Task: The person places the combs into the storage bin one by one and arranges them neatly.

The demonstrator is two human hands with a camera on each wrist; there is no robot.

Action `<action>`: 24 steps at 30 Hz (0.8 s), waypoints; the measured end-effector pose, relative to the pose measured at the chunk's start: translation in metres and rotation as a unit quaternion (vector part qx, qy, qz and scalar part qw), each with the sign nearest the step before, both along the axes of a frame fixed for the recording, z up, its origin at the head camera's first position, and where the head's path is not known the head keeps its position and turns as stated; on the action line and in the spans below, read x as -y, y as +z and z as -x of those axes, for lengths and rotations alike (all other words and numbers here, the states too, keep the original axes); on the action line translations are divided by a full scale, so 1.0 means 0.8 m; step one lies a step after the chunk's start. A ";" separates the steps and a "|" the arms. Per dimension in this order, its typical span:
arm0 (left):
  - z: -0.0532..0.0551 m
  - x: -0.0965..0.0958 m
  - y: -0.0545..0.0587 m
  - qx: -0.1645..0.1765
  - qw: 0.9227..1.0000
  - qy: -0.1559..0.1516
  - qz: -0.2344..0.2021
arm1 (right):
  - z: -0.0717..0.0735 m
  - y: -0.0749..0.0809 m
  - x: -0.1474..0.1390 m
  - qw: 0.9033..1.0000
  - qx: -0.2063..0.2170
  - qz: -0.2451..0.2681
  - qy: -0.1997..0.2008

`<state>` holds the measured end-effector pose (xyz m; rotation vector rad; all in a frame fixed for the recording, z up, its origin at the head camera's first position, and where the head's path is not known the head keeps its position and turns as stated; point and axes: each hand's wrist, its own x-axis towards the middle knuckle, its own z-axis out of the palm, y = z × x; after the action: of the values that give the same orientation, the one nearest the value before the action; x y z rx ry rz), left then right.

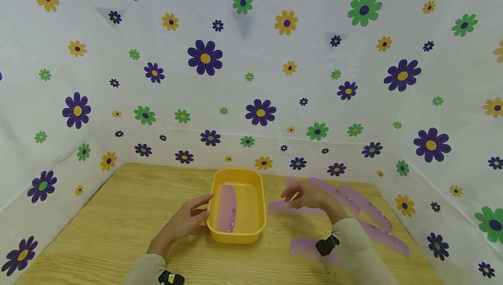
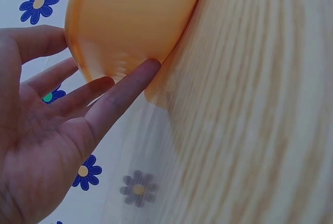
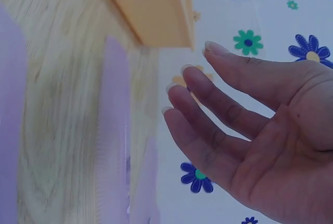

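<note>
The yellow, rounded rectangular basin (image 1: 250,208), apparently plastic, rests on a pale wood-grain table (image 1: 133,206). Inside it, a translucent purple comb (image 1: 225,208) lies lengthwise along the left wall, with the basin's floor showing between its back and the right wall.

The person's left hand (image 1: 186,220) is at the basin's left side, its fingers extended and spread, fingertips touching the outer wall. Wood stretches from there to the table's left edge.

The right hand (image 1: 310,193) is raised to the basin's right, apart from its rim, fingers loosely bent and slightly separated, holding nothing.

Below this hand, a second purple comb (image 1: 280,207) points toward the basin's right wall, a narrow strip of wood between them. Other purple combs (image 1: 387,239) fan out farther right of the basin, toward the table's right edge. Another comb (image 1: 304,247) lies to the basin's near right, partly hidden by the forearm.

Behind the basin, the table's far edge meets a white flower-printed sheet (image 1: 235,93).
</note>
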<state>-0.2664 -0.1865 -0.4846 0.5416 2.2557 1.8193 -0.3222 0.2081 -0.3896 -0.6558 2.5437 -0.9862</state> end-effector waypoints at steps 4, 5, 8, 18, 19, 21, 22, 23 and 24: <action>-0.001 0.001 0.003 -0.005 1.000 -0.001 0.002 | 0.006 -0.006 -0.007 1.000 -0.016 -0.016 -0.005; -0.001 0.001 0.004 -0.005 1.000 -0.002 0.001 | 0.009 -0.009 -0.008 1.000 -0.022 -0.020 0.000; -0.002 0.001 0.004 -0.005 1.000 -0.005 0.000 | 0.020 -0.022 -0.007 0.999 -0.037 -0.029 0.017; -0.001 0.000 -0.001 0.002 1.000 0.000 0.003 | 0.042 -0.051 0.023 0.996 -0.054 -0.064 0.008; 0.000 0.000 -0.001 0.004 1.000 0.000 0.003 | 0.043 -0.052 0.027 0.996 -0.052 -0.070 0.000; 0.001 0.000 -0.002 0.006 1.000 0.003 0.002 | 0.045 -0.054 0.032 0.995 -0.053 -0.079 -0.006; 0.001 0.000 -0.003 0.007 1.000 0.004 0.003 | 0.046 -0.055 0.035 0.995 -0.051 -0.082 -0.008; 0.001 0.000 -0.003 0.008 1.000 0.005 0.004 | 0.047 -0.055 0.037 0.995 -0.045 -0.083 -0.014; 0.002 0.000 -0.003 0.009 1.000 0.005 0.004 | 0.047 -0.055 0.039 0.996 -0.039 -0.084 -0.018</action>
<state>-0.2677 -0.1867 -0.4874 0.5126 2.2572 1.8125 -0.3598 0.1767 -0.4337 -0.6137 2.6792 -0.7599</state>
